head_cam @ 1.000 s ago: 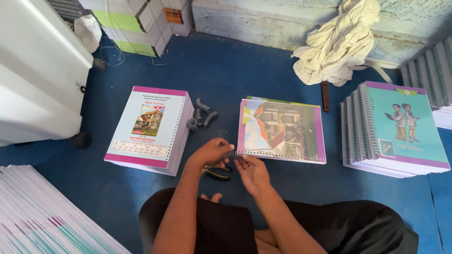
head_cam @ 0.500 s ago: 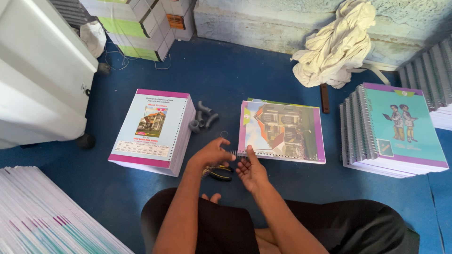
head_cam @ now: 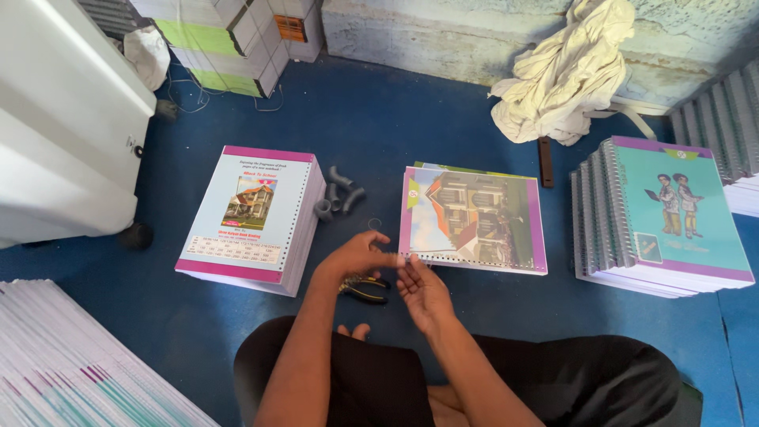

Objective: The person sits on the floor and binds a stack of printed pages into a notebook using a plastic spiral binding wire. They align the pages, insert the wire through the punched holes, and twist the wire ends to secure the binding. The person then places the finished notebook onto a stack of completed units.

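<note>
Metal wire loop (head_cam: 374,224) pinched by left hand (head_cam: 357,255) fingers | right hand (head_cam: 419,286) fingers apart

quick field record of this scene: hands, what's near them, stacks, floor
left hand: pinching a small wire piece, fingers closed
right hand: fingertips meet the left hand at the wire
under hands: pliers on the blue floor
centre: house-cover notebook, unbound
left: punched notebook stack, grey coils beside it
right: spiral-bound stack
back: cream cloth
</note>
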